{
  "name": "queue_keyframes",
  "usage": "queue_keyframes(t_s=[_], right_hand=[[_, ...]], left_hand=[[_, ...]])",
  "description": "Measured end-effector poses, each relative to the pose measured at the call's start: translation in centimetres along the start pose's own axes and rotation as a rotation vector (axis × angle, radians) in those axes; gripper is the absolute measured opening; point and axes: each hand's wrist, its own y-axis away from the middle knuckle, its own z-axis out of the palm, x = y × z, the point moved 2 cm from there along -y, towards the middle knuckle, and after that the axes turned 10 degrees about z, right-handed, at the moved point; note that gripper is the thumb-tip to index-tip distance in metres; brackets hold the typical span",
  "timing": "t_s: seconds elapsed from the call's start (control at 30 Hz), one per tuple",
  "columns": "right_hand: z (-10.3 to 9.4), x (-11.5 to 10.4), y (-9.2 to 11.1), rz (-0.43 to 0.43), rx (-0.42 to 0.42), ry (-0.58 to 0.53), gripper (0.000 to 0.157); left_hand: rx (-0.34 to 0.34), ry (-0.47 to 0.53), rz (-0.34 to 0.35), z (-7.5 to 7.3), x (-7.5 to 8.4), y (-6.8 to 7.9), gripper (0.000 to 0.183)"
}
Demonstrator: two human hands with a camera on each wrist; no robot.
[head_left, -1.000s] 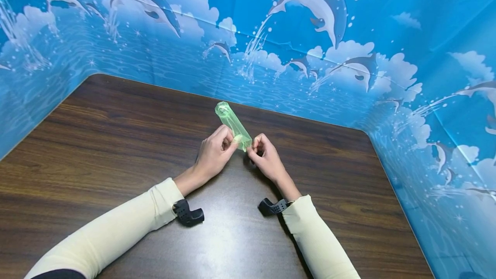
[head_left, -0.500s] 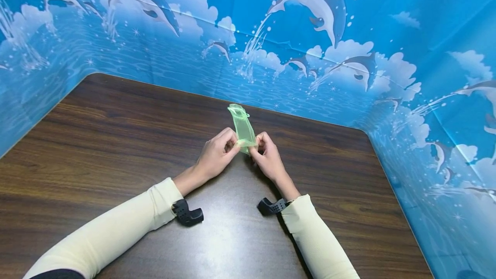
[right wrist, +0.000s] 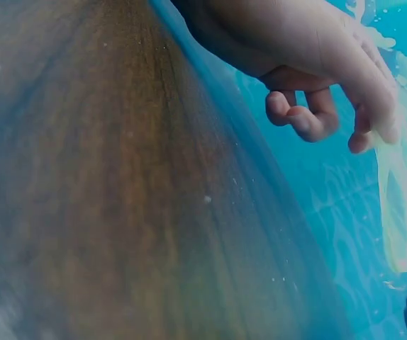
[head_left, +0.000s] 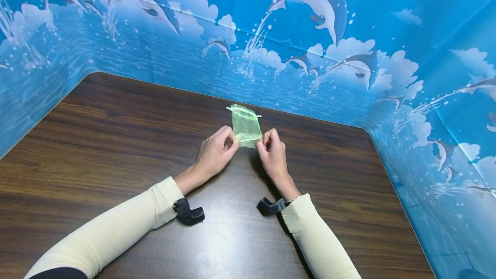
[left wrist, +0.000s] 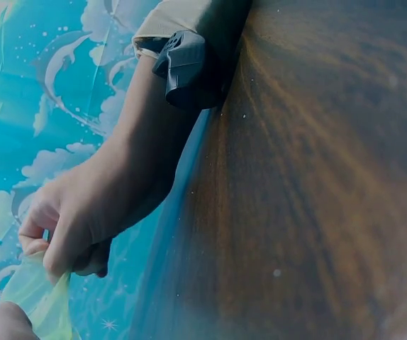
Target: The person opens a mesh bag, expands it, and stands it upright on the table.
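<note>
A small sheer green drawstring pouch (head_left: 248,127) is spread between my two hands over the far part of the table. Its pale cord crosses the far end, with short ends sticking out on both sides. My left hand (head_left: 215,152) pinches the near left corner between thumb and forefinger. At the near right corner, my right hand (head_left: 273,155) pinches the fabric the same way. A fold crosses the pouch close to the fingers. Part of the pouch (left wrist: 40,294) shows in the left wrist view, and the pouch (right wrist: 404,188) also appears at the right wrist view's edge.
Both hands work above a dark wood-grain table (head_left: 128,141). Behind it and at the sides hangs a blue curtain (head_left: 186,63) printed with dolphins. Each wrist carries a black camera mount, the left mount (head_left: 188,212) and the right mount (head_left: 271,206).
The pouch has turned from slanting left to nearly straight and has been spread from a narrow strip to a wider sheet. My right hand has moved slightly right, away from the left.
</note>
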Motion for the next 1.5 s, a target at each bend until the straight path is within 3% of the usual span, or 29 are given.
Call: queue_keyframes(t_s=[0.23, 0.47, 0.67, 0.8, 0.9, 1.07, 1.3, 1.4, 1.5], right_hand=[[0.1, 0.1, 0.1, -0.006, -0.019, -0.001, 0.017], [0.4, 0.3, 0.1, 0.023, -0.083, -0.047, 0.017], [0.0, 0.0, 0.1, -0.027, 0.022, 0.013, 0.018], [-0.2, -0.4, 0.1, -0.095, 0.119, 0.096, 0.021], [-0.3, -0.6, 0.1, -0.127, 0.146, 0.124, 0.024], [-0.3, -0.8, 0.2, -0.149, 0.140, 0.150, 0.025], [-0.4, -0.7, 0.4, -0.230, 0.071, 0.155, 0.027], [-0.3, -0.7, 0.4, -0.265, 0.030, 0.157, 0.029], [-0.2, -0.6, 0.4, -0.243, 0.011, 0.175, 0.026]], left_hand=[[-0.069, -0.029, -0.099, 0.0, -0.5, 0.1, 0.012], [-0.090, -0.025, -0.115, 0.0, -0.5, 0.1, 0.013], [-0.095, -0.037, -0.130, 0.0, -0.1, 0.2, 0.014], [-0.131, -0.030, -0.143, 0.3, 0.2, 0.3, 0.015], [-0.160, -0.020, -0.159, 0.5, 0.4, 0.4, 0.013], [-0.171, -0.001, -0.189, 0.6, 0.4, 0.4, 0.010], [-0.178, -0.055, -0.237, 0.6, 0.3, 0.4, 0.033], [-0.186, -0.086, -0.230, 0.5, 0.2, 0.4, 0.024], [-0.199, -0.107, -0.194, 0.3, 0.1, 0.4, 0.020]])
